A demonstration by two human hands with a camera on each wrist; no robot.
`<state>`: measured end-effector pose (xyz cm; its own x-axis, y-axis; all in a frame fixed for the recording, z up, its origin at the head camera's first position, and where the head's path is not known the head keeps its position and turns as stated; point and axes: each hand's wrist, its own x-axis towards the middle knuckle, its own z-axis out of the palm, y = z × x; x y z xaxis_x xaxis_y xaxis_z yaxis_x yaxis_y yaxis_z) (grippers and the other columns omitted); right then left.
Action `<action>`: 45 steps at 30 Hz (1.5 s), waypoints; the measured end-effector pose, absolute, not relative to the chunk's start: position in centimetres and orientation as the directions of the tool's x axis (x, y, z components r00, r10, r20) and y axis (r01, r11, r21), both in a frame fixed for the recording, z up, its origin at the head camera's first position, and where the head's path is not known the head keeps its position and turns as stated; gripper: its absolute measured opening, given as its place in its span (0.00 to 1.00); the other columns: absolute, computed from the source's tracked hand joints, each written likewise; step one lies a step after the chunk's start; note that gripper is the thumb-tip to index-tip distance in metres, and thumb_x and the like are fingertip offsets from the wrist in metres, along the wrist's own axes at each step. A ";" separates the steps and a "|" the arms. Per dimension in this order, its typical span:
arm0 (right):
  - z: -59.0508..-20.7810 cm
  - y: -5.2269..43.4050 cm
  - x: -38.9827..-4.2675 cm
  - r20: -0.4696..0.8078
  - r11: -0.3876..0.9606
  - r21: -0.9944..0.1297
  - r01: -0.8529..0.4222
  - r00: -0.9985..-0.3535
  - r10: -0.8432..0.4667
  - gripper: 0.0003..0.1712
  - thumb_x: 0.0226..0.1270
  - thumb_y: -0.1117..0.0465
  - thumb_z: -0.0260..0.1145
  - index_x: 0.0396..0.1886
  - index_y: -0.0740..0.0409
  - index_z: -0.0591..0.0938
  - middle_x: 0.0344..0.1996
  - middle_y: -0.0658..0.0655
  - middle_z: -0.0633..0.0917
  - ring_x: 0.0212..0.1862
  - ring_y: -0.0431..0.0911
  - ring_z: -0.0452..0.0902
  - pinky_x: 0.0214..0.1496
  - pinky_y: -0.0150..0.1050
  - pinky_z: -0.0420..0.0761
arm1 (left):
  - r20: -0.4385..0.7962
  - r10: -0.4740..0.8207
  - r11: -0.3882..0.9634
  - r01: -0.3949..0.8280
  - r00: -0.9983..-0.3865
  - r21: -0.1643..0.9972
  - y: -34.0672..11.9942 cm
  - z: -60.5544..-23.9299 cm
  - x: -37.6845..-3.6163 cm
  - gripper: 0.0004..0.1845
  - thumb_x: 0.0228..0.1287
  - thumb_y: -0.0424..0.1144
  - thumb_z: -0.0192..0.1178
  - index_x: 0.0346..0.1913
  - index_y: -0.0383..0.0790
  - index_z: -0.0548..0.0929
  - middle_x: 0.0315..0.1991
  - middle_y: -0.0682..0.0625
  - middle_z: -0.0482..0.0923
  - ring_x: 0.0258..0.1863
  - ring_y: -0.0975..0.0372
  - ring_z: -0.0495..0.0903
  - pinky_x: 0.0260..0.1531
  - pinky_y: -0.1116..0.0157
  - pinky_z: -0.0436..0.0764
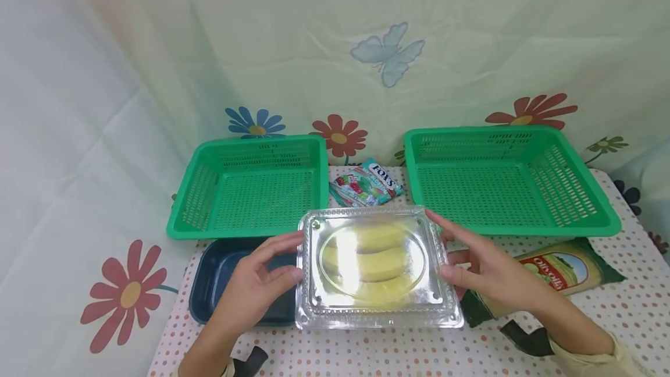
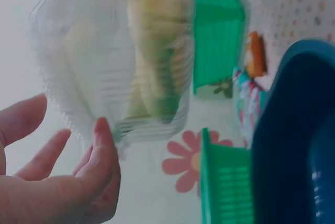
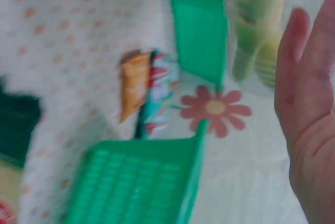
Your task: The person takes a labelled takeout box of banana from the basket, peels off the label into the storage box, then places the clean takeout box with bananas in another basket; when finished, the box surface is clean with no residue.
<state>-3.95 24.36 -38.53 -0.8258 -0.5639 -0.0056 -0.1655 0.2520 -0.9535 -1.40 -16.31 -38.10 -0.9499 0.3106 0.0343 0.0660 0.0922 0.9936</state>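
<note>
A clear plastic clamshell box (image 1: 379,314) with several yellow bananas (image 1: 381,263) inside is held up over the table between both hands. The left hand (image 1: 262,275) grips its left edge, thumb and fingers spread along the side. In the left wrist view the fingertips (image 2: 102,132) are right at the box's ridged rim. On the opposite edge the right hand (image 1: 481,269) holds the box, index finger near the far corner and thumb at the side. Green tips show on the bananas (image 3: 246,51) in the right wrist view, where the right hand (image 3: 314,98) is partly cut off.
Two green baskets (image 1: 262,205) (image 1: 481,196) stand at the back. Between them lie a teal FOX'S candy bag (image 1: 369,184) and an orange packet (image 3: 134,82). A dark blue tub (image 1: 209,278) sits front left, partly behind the left hand. An Oliveoila pack (image 1: 597,269) lies behind the right forearm.
</note>
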 end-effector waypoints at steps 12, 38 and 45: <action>-36.6 18.4 -7.4 0.006 0.277 -0.955 -0.109 -0.938 -0.347 0.35 0.82 0.54 0.56 0.81 0.30 0.57 0.71 0.62 0.68 0.52 0.50 0.85 0.39 0.44 0.88 | 0.138 -0.010 0.119 0.136 -0.990 0.983 -18.2 -35.4 -4.7 0.21 0.72 0.32 0.62 0.66 0.32 0.77 0.69 0.48 0.72 0.73 0.61 0.70 0.63 0.73 0.77; -38.4 5.6 -14.8 0.003 0.315 -0.937 -0.148 -0.908 -0.419 0.55 0.63 0.43 0.75 0.82 0.32 0.52 0.81 0.47 0.58 0.55 0.48 0.79 0.45 0.43 0.84 | -0.149 0.096 0.096 -0.140 -0.984 0.985 -28.9 -36.1 -11.9 0.36 0.79 0.45 0.54 0.82 0.44 0.54 0.80 0.41 0.51 0.71 0.56 0.64 0.52 0.74 0.81; -39.8 2.8 -16.0 0.038 0.382 -0.899 -0.215 -0.907 -0.420 0.52 0.65 0.43 0.74 0.82 0.42 0.57 0.81 0.56 0.57 0.54 0.49 0.83 0.45 0.42 0.87 | -0.233 0.128 0.059 -0.227 -0.964 0.972 -31.5 -37.5 -13.7 0.38 0.79 0.43 0.54 0.83 0.41 0.49 0.83 0.43 0.42 0.67 0.60 0.67 0.48 0.69 0.83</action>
